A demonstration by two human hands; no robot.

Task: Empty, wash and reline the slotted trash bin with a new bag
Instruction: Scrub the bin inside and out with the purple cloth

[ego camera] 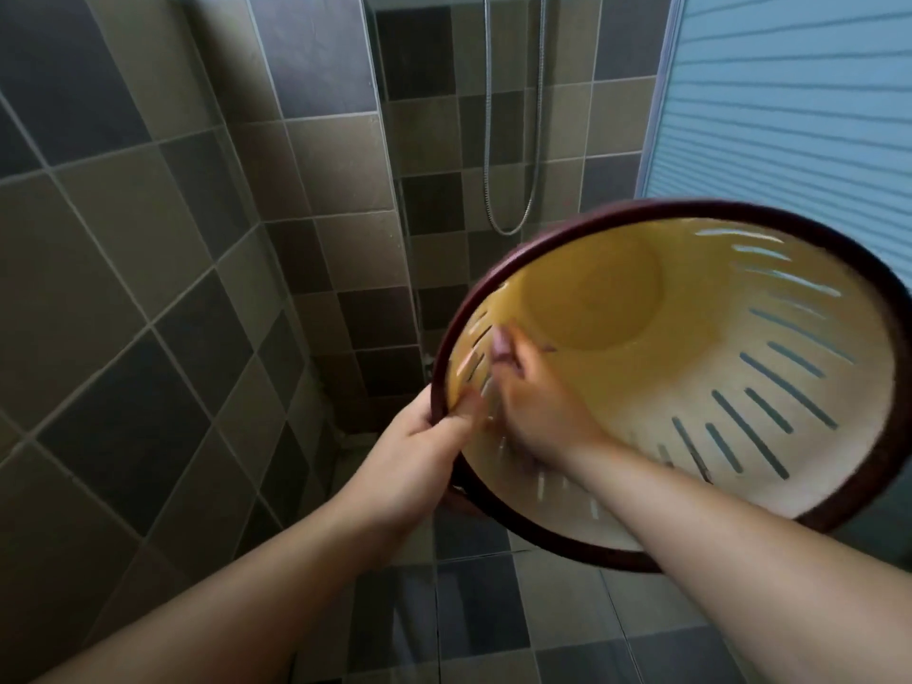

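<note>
The slotted trash bin point(740, 348) is cream-yellow inside with a dark red rim. It is held up off the floor and tipped, its mouth facing me, and holds nothing. My left hand point(419, 451) grips the rim at its lower left, thumb inside. My right hand point(533, 402) reaches inside the bin. Its blurred fingers touch the left inner wall by the slots; whether they hold anything cannot be made out.
Grey and dark tiled walls meet in a corner point(395, 190) ahead. A metal shower hose point(513, 140) hangs on the back wall. A ribbed frosted panel point(799, 116) stands at the right. Tiled floor point(493, 624) lies below the bin.
</note>
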